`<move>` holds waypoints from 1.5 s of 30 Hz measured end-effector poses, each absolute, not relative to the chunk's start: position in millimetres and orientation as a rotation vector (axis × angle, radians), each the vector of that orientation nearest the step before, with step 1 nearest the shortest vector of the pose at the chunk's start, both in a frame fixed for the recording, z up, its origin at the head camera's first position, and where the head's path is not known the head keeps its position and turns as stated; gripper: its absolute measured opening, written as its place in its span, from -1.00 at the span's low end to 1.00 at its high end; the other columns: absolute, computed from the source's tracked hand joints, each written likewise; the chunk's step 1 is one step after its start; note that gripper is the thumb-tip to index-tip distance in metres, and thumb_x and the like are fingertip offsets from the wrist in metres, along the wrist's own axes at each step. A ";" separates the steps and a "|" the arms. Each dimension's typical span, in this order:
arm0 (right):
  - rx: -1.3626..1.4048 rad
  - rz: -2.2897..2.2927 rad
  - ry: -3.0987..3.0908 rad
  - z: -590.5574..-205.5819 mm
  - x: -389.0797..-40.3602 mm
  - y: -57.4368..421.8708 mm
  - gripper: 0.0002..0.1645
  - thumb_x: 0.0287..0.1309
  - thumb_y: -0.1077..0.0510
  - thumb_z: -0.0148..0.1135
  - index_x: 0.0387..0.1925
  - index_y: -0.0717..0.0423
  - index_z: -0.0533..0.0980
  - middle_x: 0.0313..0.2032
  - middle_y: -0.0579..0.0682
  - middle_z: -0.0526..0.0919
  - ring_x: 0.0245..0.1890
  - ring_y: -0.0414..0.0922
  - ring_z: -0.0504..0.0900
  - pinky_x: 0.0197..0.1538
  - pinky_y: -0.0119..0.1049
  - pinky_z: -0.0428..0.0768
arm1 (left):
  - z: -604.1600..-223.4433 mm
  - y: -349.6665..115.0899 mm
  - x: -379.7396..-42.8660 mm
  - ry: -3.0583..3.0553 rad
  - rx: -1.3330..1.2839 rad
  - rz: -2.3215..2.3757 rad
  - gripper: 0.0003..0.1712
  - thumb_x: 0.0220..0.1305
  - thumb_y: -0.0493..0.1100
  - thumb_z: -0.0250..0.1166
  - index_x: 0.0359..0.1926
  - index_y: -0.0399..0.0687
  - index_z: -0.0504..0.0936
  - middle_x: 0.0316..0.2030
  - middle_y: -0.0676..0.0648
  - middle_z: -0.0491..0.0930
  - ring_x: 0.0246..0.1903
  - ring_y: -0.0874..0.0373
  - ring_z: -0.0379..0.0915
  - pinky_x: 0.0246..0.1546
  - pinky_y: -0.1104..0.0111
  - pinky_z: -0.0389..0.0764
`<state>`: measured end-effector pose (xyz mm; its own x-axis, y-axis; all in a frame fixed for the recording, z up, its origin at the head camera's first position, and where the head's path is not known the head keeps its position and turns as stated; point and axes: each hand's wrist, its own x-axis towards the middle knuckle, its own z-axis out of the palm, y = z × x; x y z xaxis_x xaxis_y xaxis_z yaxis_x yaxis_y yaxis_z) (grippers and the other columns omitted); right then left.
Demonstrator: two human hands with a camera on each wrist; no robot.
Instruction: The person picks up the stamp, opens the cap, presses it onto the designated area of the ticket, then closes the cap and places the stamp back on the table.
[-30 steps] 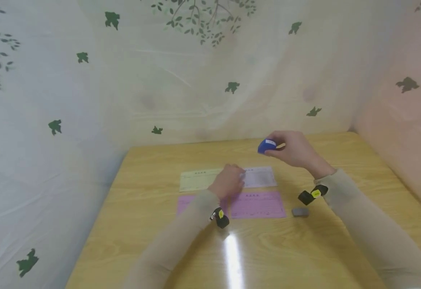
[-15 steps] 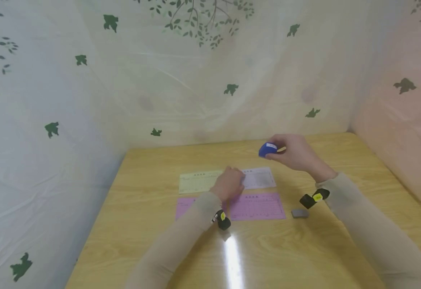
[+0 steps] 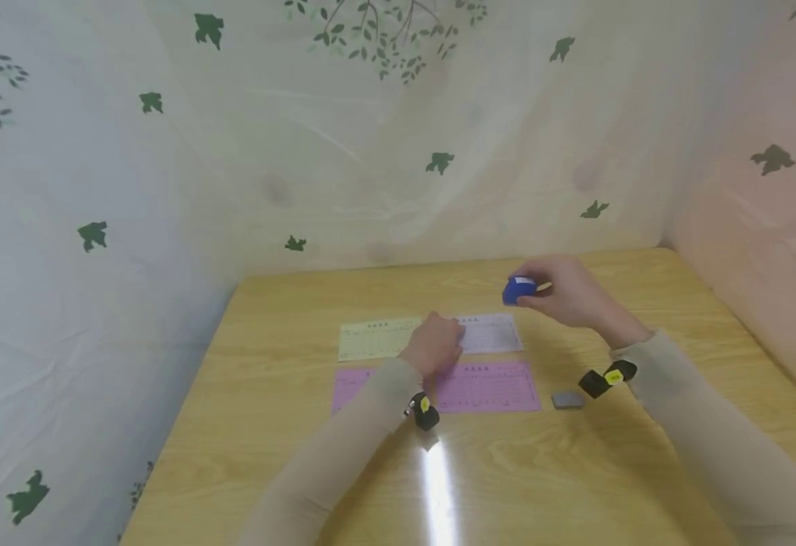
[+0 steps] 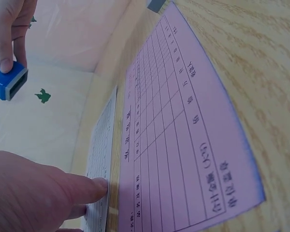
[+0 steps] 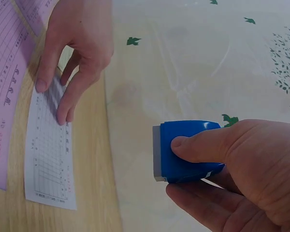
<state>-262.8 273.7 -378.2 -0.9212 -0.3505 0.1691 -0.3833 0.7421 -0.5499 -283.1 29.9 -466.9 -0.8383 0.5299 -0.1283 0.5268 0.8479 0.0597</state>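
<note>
Blue/gry stamp (image 5: 183,170), lined prpl form (image 3: 490,388)

A blue stamp (image 5: 191,150) with rounded corners, a white label strip and a grey-edged dark end is pinched between the thumb and fingers of the right hand (image 3: 565,292), held in the air clear of the table, its grey end facing away from the palm. A white slip (image 5: 48,154), printed with a ruled grid and a red number, lies flat on the wood; the left hand (image 3: 434,345) touches one end of it with extended fingers.
</note>
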 end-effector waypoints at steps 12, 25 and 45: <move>0.636 0.854 -2.967 -406.4 -263.8 272.9 -0.77 0.28 0.23 0.48 -0.03 0.04 0.71 -0.11 -0.01 0.81 -0.02 0.01 0.77 0.03 -0.06 0.84 | -467.0 28.9 -282.5 2.868 0.809 0.027 -0.59 0.59 0.01 0.21 0.34 0.06 0.63 0.20 -0.09 0.68 0.25 -0.08 0.51 0.15 0.11 0.76; 0.636 0.828 -3.000 -422.7 -262.9 269.3 -0.78 0.27 0.27 0.47 -0.06 0.05 0.71 -0.08 0.03 0.82 0.03 0.05 0.78 0.05 -0.03 0.83 | -464.9 30.4 -280.6 2.870 0.760 0.086 -0.65 0.58 -0.07 0.20 0.25 0.03 0.69 0.11 -0.10 0.71 0.15 -0.03 0.53 0.06 0.18 0.77; 0.601 0.770 -3.084 -445.5 -263.5 262.4 -0.78 0.28 0.24 0.44 -0.06 0.02 0.70 -0.09 0.01 0.81 -0.03 0.00 0.75 0.07 0.04 0.78 | -468.5 31.3 -280.6 2.885 0.772 0.044 -0.67 0.57 -0.10 0.20 0.23 0.04 0.70 0.13 -0.10 0.72 0.17 -0.09 0.55 0.06 0.14 0.78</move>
<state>-263.5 262.4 -445.5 -0.9268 -0.3755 -0.0006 -0.3311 0.8181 -0.4701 -280.6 31.3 -468.5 -0.8553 0.4985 -0.1416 0.4940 0.8668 0.0679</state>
